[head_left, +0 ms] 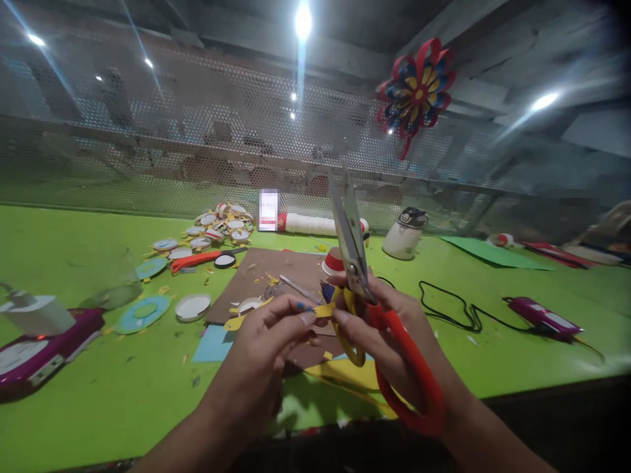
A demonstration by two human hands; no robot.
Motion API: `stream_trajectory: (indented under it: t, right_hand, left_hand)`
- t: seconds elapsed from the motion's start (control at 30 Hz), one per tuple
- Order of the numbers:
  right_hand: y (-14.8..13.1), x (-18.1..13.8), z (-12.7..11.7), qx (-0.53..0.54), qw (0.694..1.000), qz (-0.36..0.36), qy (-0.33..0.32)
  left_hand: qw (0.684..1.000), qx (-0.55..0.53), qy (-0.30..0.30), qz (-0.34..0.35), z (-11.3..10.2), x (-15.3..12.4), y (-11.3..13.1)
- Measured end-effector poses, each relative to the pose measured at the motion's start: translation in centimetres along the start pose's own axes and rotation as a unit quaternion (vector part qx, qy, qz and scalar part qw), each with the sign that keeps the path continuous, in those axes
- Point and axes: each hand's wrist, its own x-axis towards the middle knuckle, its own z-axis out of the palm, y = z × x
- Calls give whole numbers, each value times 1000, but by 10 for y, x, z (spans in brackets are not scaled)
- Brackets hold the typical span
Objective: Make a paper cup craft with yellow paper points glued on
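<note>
A small yellow paper strip [323, 311] is pinched between the fingertips of my left hand [269, 341] and reaches across to my right fingers. My right hand [389, 335] holds a pair of scissors [352, 263], blades upward and slightly apart, with a large red handle loop below. A yellow loop hangs at the right fingers; whether it is a handle or paper I cannot tell. Under my hands lies a brown sheet [266, 269] with paper scraps, a light blue sheet [210, 345] and yellow paper [350, 374]. A red and white cup-like piece [334, 261] stands behind the scissors.
Round paper pieces with yellow tabs [239, 223] are heaped at back left, near an orange-handled cutter [202, 259]. A clear jar [106, 276] and a purple power strip [89, 332] are left. A white jug [405, 233], green sheet [493, 253] and black cable [448, 315] lie right.
</note>
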Motion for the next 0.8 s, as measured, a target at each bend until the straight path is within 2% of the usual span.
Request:
stream_trajectory:
  t: [0.1,0.27,0.37,0.53,0.6,0.73,0.8]
  right_hand:
    - [-6,1,-8,1,999,3,-44]
    - [-15,6,-18,10,988,-6,-154]
    - [-16,10,-20,-23,985,-11,-171]
    - [-18,14,-17,-66,988,-19,-141]
    - [-17,9,-11,-58,993,5,-104]
    - [-3,-15,8,-31,998,45,-29]
    - [9,-26,20,-19,999,21,-17]
  left_hand:
    - [999,28,-18,24,-2,2,7]
    - [991,128,-48,-4,-3,6,12]
    - [991,123,-55,-16,-5,6,11]
    - [991,125,-45,-24,-10,8,8]
    - [994,105,-14,-8,-10,9,9]
    - [996,-33,85,21,-2,8,13]
    - [989,-82,115,39,3,9,14]
